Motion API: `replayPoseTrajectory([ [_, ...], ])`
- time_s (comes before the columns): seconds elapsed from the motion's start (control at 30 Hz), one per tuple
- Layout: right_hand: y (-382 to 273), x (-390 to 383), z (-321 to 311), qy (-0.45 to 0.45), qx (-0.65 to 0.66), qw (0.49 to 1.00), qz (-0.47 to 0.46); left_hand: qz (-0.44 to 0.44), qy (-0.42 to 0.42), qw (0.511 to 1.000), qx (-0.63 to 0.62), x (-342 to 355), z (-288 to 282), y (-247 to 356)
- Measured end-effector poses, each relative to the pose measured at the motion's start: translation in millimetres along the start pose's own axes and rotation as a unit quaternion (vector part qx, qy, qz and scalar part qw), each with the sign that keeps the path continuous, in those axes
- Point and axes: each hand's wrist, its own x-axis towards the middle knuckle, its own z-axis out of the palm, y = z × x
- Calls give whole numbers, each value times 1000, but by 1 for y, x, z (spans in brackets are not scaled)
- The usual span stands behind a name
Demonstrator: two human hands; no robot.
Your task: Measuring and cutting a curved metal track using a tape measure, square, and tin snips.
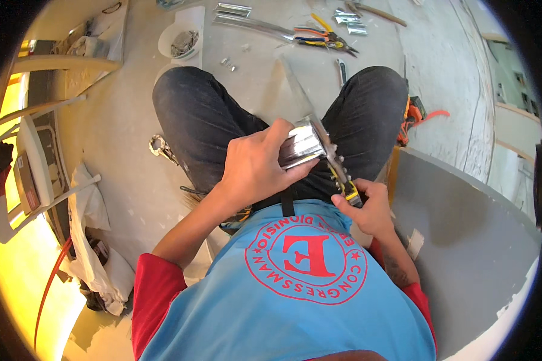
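Note:
My left hand [256, 157] grips a short, shiny folded sheet-metal piece [302, 144] above my lap, thumb beneath and fingers over the top. Closed round the handle end of a narrow tool is my right hand [368, 207]. This tool [342, 174] has yellow and dark parts and bolt-like bumps along its metal body. Its far end meets the right edge of the metal piece; its exact kind is unclear. A long grey metal strip [298, 90] slants forward from there, blurred, and I cannot tell whether it belongs to the tool.
Beyond my knees lie snips and pliers [325, 39], a long metal channel [253, 27], short metal pieces [350, 23] and a hammer-like wooden handle [382, 13]. A white tub [179, 41] holds small metal bits. An orange tool [411, 117] lies right; a grey curved panel [448, 210] stands beside me.

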Motion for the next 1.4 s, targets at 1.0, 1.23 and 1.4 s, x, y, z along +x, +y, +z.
replayPoseTrajectory([
  [1.0, 112, -32, -27, 228, 307, 923, 47, 386, -170, 873, 244, 191, 83, -98],
  [1.23, 234, 38, -18, 303, 14, 941, 152, 167, -156, 965, 131, 216, -40, 17],
  [1.4, 282, 97, 5, 194, -5, 933, 304, 337, -85, 882, 319, 182, -126, 98],
])
